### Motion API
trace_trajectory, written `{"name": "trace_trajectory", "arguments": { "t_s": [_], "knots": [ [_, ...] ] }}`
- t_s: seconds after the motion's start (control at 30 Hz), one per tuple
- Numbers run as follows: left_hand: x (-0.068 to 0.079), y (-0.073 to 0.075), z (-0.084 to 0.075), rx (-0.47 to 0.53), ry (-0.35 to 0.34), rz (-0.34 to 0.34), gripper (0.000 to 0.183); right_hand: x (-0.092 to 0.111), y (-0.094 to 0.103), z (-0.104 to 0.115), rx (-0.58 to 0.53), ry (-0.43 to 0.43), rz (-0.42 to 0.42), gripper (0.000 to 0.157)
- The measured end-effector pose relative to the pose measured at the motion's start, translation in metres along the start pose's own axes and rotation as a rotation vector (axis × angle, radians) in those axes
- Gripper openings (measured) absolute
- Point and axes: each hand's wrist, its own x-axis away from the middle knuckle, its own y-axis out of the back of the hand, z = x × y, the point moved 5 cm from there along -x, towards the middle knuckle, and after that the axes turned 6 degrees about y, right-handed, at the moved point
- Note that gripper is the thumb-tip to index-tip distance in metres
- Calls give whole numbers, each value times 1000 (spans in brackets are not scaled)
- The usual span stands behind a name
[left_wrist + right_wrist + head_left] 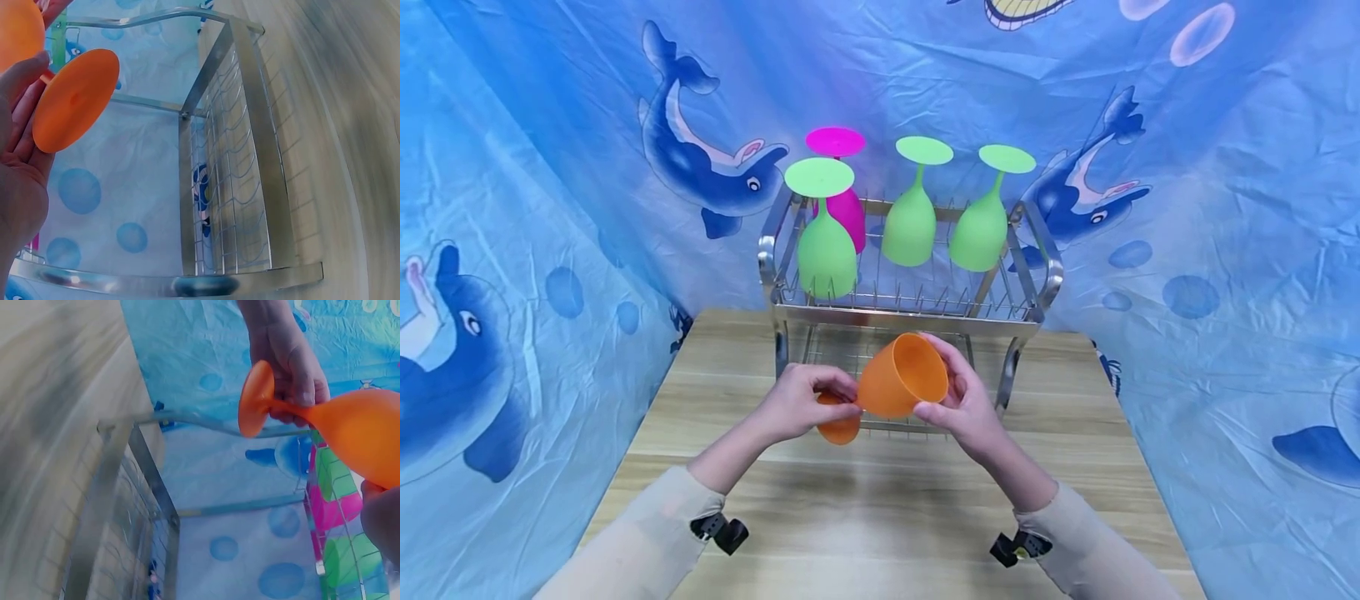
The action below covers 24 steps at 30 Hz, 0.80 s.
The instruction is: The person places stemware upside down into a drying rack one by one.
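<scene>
An orange goblet [883,385] is held tilted in front of the rack, its mouth toward the right and its round foot [78,100] toward the left. My left hand [805,402] pinches its stem just beside the foot, as the right wrist view also shows. Around the bowl near the rim curl the thumb and fingers of my right hand [964,400]. Behind, three green goblets [827,254] and a magenta goblet [850,218] stand upside down on the upper tier of the metal dish rack [910,318].
The two-tier rack stands on a wooden table [880,517], with its lower wire shelf [231,169] behind and below the hands. Blue dolphin-print cloth [535,167] hangs at the back and both sides. Each sleeve carries a small black wrist camera [722,531].
</scene>
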Motion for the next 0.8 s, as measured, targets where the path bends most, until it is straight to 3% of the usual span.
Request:
{"name": "trace_trajectory", "arguments": {
  "t_s": [0.13, 0.3, 0.57, 0.8],
  "knots": [
    [0, 6, 0, -34, 14, 18, 19, -5, 6, 11, 98, 29, 103, 95],
    [0, 14, -4, -101, 26, 84, 17, -10, 19, 28, 385, 60, 244, 105],
    [-3, 23, -7, -155, 33, 198, 14, -13, 26, 41, 769, 2, 401, 111],
    [-5, 28, -12, -200, 15, 263, 15, -16, 18, 36, 877, 5, 493, 116]
  ]
}}
